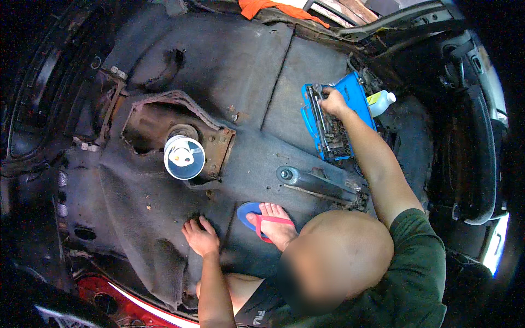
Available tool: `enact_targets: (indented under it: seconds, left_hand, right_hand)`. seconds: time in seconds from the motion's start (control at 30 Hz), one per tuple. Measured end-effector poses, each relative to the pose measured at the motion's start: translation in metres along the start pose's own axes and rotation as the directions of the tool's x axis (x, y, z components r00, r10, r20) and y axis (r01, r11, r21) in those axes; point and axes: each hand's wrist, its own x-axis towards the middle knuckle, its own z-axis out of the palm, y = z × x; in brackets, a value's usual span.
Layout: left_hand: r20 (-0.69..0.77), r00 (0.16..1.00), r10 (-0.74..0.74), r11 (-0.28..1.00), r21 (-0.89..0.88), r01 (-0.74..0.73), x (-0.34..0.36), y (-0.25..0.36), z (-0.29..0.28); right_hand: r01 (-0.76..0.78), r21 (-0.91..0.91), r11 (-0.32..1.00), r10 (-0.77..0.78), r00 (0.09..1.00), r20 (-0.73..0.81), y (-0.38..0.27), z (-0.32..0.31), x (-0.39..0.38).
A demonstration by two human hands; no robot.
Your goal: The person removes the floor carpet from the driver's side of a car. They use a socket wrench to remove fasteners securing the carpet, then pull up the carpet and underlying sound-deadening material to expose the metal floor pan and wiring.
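My left hand rests on the dark grey carpet of a stripped car floor, its fingers spread and nothing in them. At the right, my right hand reaches into an open blue toolbox, its fingers bent down among the tools. Whatever they grip there is too small to make out. Long metal bars lie along one side of the box, with several dark sockets beside them. A white bottle with a yellow label leans next to the toolbox.
A white-rimmed can stands by a cut-out with rusty metal. The handbrake lever rises near my sandalled foot. An orange cloth hangs over the far sill. A door bounds the right side.
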Motion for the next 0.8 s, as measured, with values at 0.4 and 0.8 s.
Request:
enact_targets:
  seconds: [0.4,0.8]
  left_hand:
    - [0.008,1.0,0.009,1.0,-0.004,-0.009,0.001,-0.001,-0.002]
    - [-0.002,1.0,-0.015,1.0,-0.027,0.015,-0.001,0.001,-0.004]
  right_hand:
    - [0.061,-0.458,0.887,-0.063,0.998,0.013,0.019,0.012,-0.086]
    - [-0.46,-0.188,0.868,0.428,0.884,-0.188,0.033,-0.097,-0.065]
